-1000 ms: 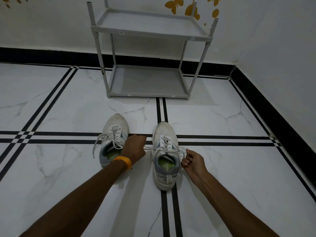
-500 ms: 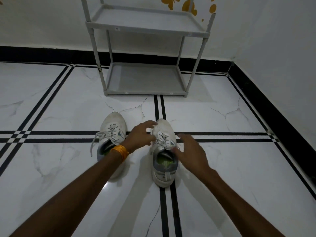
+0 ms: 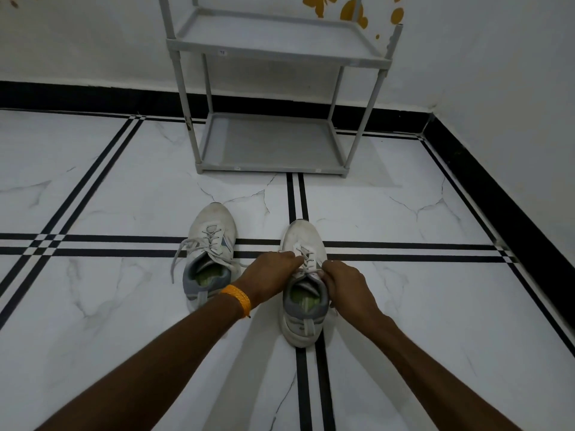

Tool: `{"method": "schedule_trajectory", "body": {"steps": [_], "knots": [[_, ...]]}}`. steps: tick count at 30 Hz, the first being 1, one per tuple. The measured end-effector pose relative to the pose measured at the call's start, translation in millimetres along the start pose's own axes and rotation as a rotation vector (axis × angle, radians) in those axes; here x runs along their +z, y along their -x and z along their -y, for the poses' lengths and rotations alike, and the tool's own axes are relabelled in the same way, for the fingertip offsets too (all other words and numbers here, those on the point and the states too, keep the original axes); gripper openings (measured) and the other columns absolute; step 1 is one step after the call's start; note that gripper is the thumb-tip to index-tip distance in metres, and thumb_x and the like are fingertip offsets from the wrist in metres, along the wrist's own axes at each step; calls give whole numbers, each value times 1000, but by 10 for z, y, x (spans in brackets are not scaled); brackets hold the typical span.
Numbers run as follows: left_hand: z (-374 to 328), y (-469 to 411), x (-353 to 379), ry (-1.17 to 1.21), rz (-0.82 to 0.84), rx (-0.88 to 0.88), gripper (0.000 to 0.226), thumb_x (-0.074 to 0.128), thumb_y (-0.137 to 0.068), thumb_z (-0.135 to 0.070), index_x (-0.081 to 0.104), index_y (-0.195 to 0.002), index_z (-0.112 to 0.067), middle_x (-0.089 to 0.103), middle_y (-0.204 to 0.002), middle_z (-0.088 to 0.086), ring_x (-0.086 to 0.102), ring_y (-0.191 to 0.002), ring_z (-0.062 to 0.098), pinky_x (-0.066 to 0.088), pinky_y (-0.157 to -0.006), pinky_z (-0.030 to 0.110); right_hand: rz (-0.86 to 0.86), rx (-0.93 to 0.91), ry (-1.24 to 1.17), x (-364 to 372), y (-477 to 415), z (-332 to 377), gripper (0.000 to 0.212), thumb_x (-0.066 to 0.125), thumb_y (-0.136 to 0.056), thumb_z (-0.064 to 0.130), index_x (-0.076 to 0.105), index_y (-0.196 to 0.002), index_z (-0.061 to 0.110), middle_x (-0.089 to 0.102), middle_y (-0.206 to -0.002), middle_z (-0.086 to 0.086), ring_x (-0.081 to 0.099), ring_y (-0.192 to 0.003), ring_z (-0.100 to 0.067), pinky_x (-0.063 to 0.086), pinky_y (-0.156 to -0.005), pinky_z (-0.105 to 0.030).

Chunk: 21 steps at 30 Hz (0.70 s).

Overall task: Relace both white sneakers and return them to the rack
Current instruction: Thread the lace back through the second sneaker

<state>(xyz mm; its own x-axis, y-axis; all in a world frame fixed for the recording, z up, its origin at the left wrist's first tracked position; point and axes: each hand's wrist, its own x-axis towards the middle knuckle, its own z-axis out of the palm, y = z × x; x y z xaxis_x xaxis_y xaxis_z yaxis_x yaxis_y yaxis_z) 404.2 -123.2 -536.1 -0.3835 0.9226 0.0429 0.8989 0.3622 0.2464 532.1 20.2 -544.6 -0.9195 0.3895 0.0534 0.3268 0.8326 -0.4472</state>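
Two white sneakers stand side by side on the floor, toes pointing away from me. The left sneaker (image 3: 211,241) has loose laces trailing off its left side. On the right sneaker (image 3: 303,241), both my hands pinch the laces over the tongue: my left hand (image 3: 272,270), with an orange band on the wrist, from the left, and my right hand (image 3: 343,281) from the right. The grey two-shelf rack (image 3: 270,169) stands against the wall beyond the shoes, with nothing on either shelf.
White marble floor with black stripe lines runs all around. A black skirting and white wall (image 3: 513,88) close in at the right and at the back. Yellow butterfly stickers (image 3: 320,4) mark the back wall.
A second ago my hands pulled the lace ends out sideways. They then opened over the right sneaker, and now both are pinched on its laces near the tongue.
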Motion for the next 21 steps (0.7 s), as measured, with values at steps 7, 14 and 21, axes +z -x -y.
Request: {"method": "schedule_trajectory", "body": {"steps": [7, 14, 21], "knots": [[-15, -36, 98, 40, -38, -36, 26, 65, -86, -25, 56, -107, -15, 67, -106, 9, 64, -94, 28, 50, -78, 34, -136, 309, -600, 88, 149, 16, 19, 57, -96, 20, 70, -90, 8, 70, -76, -9, 69, -59, -23, 62, -58, -35], [-30, -34, 181, 55, -73, -78, 20, 65, -84, -25, 56, -98, -15, 68, -98, 9, 62, -85, 26, 47, -73, 33, -157, 410, -715, 100, 153, 17, 20, 62, -94, 20, 71, -89, 3, 70, -78, -15, 70, -63, -27, 63, -60, -40], [-23, 44, 73, 108, -88, -135, 23, 50, -94, -34, 53, -111, -17, 56, -110, 7, 62, -90, 27, 49, -70, 34, -31, 388, -646, 40, 127, 42, 23, 62, -91, 35, 63, -96, 13, 68, -90, -8, 70, -76, -23, 62, -69, -37]]}}
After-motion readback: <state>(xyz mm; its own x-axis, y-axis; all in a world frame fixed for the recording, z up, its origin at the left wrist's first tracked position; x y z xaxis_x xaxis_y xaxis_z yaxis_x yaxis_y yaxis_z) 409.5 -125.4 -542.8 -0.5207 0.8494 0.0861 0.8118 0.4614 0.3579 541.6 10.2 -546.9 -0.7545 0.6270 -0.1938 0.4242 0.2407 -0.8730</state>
